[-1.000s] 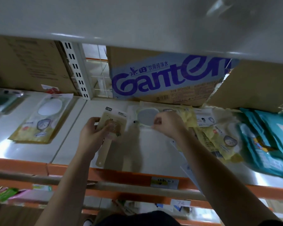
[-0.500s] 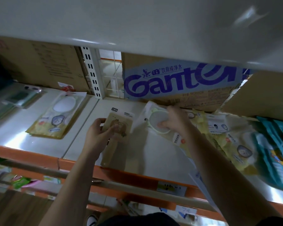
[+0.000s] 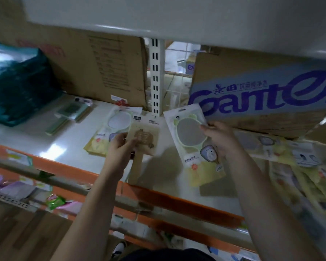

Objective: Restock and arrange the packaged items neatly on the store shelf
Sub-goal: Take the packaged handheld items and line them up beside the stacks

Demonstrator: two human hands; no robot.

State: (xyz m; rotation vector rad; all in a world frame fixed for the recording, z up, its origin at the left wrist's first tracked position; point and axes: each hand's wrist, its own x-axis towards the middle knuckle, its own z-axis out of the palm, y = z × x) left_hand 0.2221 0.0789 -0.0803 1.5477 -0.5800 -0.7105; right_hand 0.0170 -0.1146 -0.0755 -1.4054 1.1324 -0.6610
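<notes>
Shelf: white store shelf (image 3: 68, 140) with an orange front edge (image 3: 64, 166), under a low upper board (image 3: 177, 14); that low headroom is probably why the goods lie flat
Mirror packet: a mirror packet (image 3: 190, 132) is lifted clear of the shelf and tilted, hang-hole end to the far side, just in front of the Ganten carton (image 3: 262, 95)
Right grip: the right grip (image 3: 220, 138) pinches the packet's right edge, thumb on the front beside the mirror's rim; an edge hold like this seems meant to keep the printed face readable and let the packet slide down flat
Brush card: a beige brush card (image 3: 145, 134) with a wooden handle pointing to the near edge, held just left of the mirror packet and apart from it
Left grip: the left grip (image 3: 120, 147) is closed round the card's lower part, thumb across the front; it looks parked here, out of the way
Matching packet: a flat packet (image 3: 119, 121) with the same white oval lies on the shelf behind the brush card, partly hidden; likely the stack the held packet belongs with
Loose pile: at right, yellow packets (image 3: 271, 147) overlap at mixed angles, blurred; they look unsorted
Back wall: the Ganten carton and a brown carton (image 3: 102, 63) flank a slotted post (image 3: 155, 78), keeping goods toward the front
Far left: a teal bag (image 3: 17, 81) and green packs (image 3: 70, 113) lying flat
</notes>
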